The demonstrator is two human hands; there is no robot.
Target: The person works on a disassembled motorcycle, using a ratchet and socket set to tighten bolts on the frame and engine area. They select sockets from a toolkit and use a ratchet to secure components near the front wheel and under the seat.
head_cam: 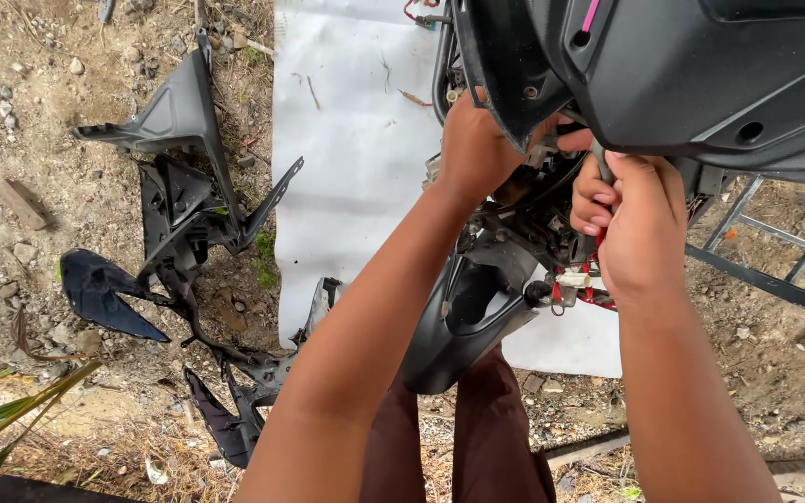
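Note:
A black scooter body panel (691, 70) fills the upper right, with its wiring and frame exposed below. My left hand (475, 149) reaches up under the panel's lower edge, its fingers hidden inside the bodywork. My right hand (635, 219) is closed around a thin grey cable or rod (601, 163) that runs up under the panel. Just below this hand hang red wires with a white connector (572, 279). A black front fender (477, 317) curves down between my arms.
A white sheet (356, 168) lies on the dirt ground under the scooter. Removed black body panels (184, 186) and a dark blue one (100, 293) lie scattered at left. A black metal frame (775, 251) stands at right. Stones and a wood scrap (22, 203) litter the ground.

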